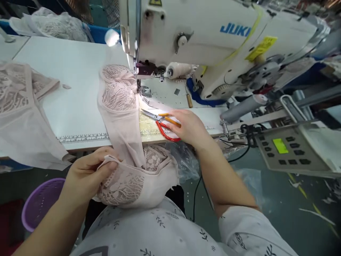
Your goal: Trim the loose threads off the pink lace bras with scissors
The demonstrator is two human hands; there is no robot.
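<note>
A pale pink lace garment piece [119, 117] runs from under the needle of a white JUKI sewing machine [202, 39] down over the table edge into my lap. My left hand [87, 174] pinches its lower lace edge just below the table front, fingers closed on the fabric. My right hand [186, 126] rests on the table to the right of the needle, fingers closed over the red and orange handles of a pair of scissors [160, 119], whose blades point left toward the fabric.
More pink lace pieces [18, 110] lie heaped on the white table [66, 71] at the left. A purple basket [39, 202] stands on the floor at lower left. The machine's control panel [285, 149] hangs at the right. A printed ruler strip [82, 138] lines the table front.
</note>
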